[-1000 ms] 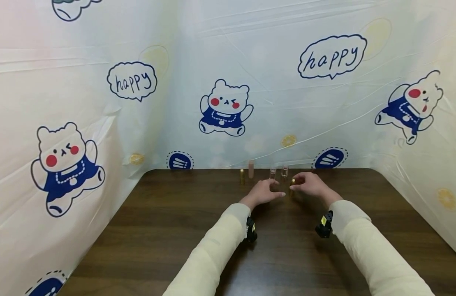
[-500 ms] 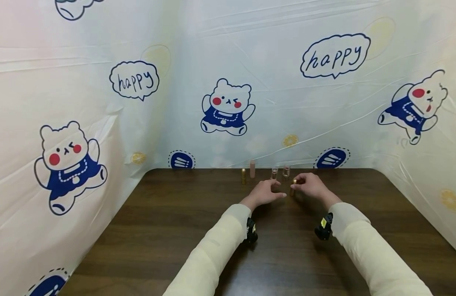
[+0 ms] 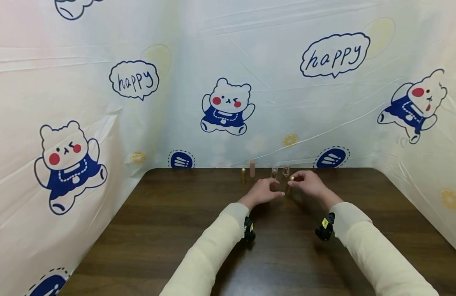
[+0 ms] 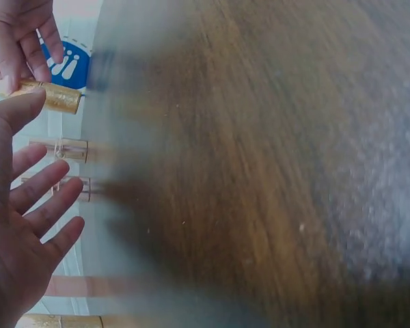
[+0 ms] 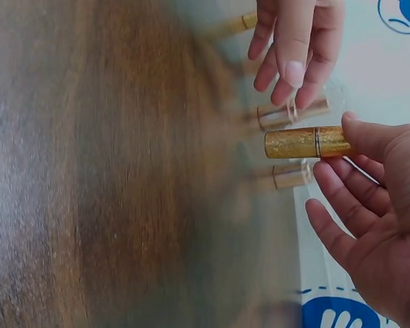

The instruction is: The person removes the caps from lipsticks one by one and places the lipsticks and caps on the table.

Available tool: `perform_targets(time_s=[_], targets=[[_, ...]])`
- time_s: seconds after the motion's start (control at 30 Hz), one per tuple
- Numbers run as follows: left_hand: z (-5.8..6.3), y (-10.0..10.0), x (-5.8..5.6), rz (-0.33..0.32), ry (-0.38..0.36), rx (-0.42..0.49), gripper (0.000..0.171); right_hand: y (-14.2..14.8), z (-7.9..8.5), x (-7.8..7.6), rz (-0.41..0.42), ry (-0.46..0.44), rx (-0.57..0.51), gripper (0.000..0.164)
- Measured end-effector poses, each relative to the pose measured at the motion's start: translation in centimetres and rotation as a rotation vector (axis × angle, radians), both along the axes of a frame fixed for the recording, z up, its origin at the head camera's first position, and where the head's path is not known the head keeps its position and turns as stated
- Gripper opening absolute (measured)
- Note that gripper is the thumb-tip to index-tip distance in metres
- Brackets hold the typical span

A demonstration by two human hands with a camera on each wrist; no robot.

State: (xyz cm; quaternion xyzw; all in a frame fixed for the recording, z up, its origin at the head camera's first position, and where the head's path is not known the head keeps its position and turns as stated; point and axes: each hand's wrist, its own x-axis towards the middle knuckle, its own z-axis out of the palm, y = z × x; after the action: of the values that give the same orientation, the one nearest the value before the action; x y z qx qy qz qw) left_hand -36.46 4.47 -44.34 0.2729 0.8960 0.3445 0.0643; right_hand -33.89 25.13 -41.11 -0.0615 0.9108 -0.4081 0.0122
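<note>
Near the far edge of the table (image 3: 157,230), a gold tube (image 5: 290,143) is pinched at its upper end by the right hand (image 3: 312,184). Cylindrical, finely embossed, ringed by a narrow band. Compared with half a second earlier, it sits slightly closer to the left hand (image 3: 262,191), whose extended fingers grip nothing. Behind: two clear-topped tubes (image 3: 286,170), a pink tube (image 3: 252,168), a second gold tube (image 3: 244,176). Table surface: dark wood grain.
</note>
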Motion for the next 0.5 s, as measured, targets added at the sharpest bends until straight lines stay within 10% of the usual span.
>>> perform_targets(time_s=[0.5], targets=[[0.2, -0.6, 0.2, 0.011, 0.051, -0.027, 0.045, -1.7, 0.8, 0.9, 0.044, -0.004, -0.116, 0.025]])
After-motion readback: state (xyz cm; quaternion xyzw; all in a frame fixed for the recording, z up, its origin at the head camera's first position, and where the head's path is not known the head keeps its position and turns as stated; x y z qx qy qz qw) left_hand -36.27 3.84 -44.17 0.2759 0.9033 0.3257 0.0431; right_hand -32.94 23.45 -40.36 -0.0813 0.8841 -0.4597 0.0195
